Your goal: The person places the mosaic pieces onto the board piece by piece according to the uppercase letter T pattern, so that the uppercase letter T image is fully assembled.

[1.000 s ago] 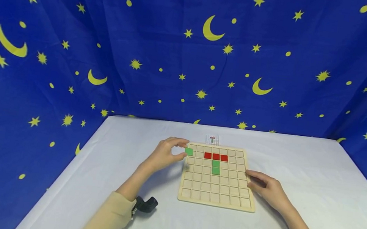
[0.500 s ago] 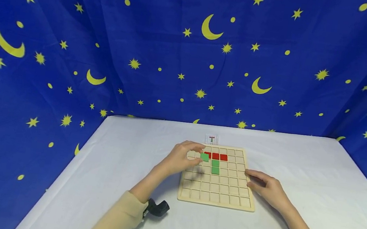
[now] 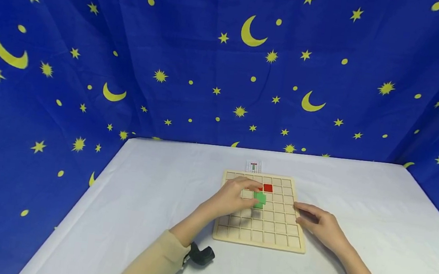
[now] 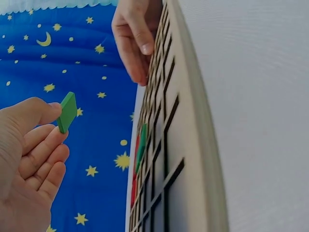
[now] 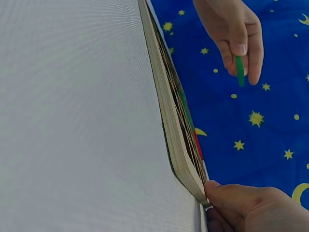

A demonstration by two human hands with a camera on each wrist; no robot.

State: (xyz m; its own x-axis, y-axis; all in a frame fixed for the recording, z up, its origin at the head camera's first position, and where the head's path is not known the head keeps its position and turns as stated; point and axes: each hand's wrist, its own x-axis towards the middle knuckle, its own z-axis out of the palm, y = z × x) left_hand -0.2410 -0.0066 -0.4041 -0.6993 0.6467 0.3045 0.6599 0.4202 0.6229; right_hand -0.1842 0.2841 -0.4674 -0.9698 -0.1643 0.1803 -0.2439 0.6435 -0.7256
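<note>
My left hand [image 3: 232, 197] pinches a green square tile [image 4: 68, 112] between thumb and fingertips, above the wooden grid board [image 3: 274, 239]. In the right wrist view, the tile appears edge-on and apart from the board. On the board, a red tile [image 3: 268, 188] shows beyond my left fingers, with part of another beside it. Below the red row lie green tiles [image 3: 258, 205], partly hidden by the held tile. My right hand [image 3: 323, 227] rests at the board's right edge, thumb and index finger touching it, fingers loosely extended.
A small printed card [image 3: 253, 166] with a red and green T pattern lies behind the board. White cloth [image 3: 379, 211] covers the table. A blue curtain [image 3: 197, 52] with stars and moons hangs around it. Black devices [image 3: 201, 256] are worn on both wrists.
My left hand has carried the green tile from the board's left edge rightward and slightly nearer, over the green column, covering part of the red row. The right hand has stayed in place.
</note>
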